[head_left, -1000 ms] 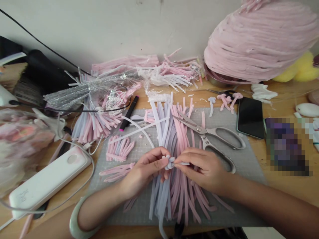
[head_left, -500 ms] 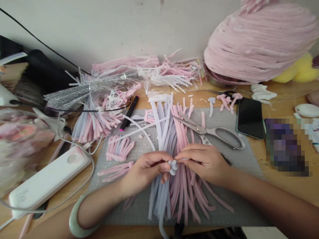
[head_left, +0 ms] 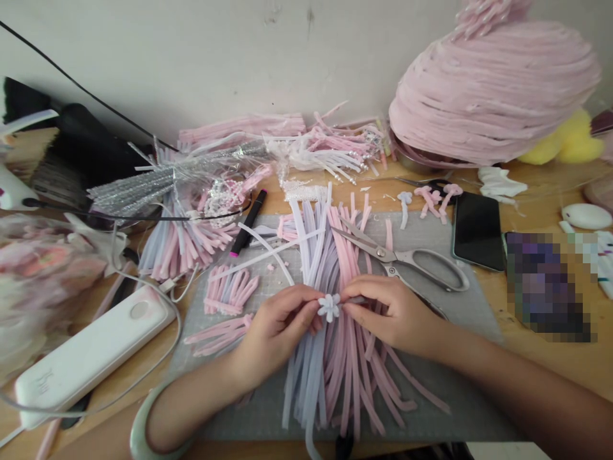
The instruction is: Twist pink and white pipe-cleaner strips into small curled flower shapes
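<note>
My left hand (head_left: 280, 329) and my right hand (head_left: 390, 313) meet over a grey cutting mat (head_left: 479, 326), pinching between their fingertips a small pale lilac flower (head_left: 329, 307) twisted from a fuzzy pipe cleaner. Its petals now face up toward me. Under the hands lies a loose fan of pink and lilac pipe cleaners (head_left: 335, 377). Steel scissors (head_left: 407, 262) lie just behind my right hand. A pale green bangle (head_left: 138, 428) circles my left wrist.
A black phone (head_left: 477, 231) lies right of the scissors. A white power bank (head_left: 90, 348) with cable sits at left. Silver and pink pipe cleaner bundles (head_left: 191, 191), a black marker (head_left: 248, 223) and a big pink wound dome (head_left: 488, 89) fill the back.
The flower has been turned between the fingertips so its petals face up. Both hands lifted slightly toward the back; the view shifted down a little.
</note>
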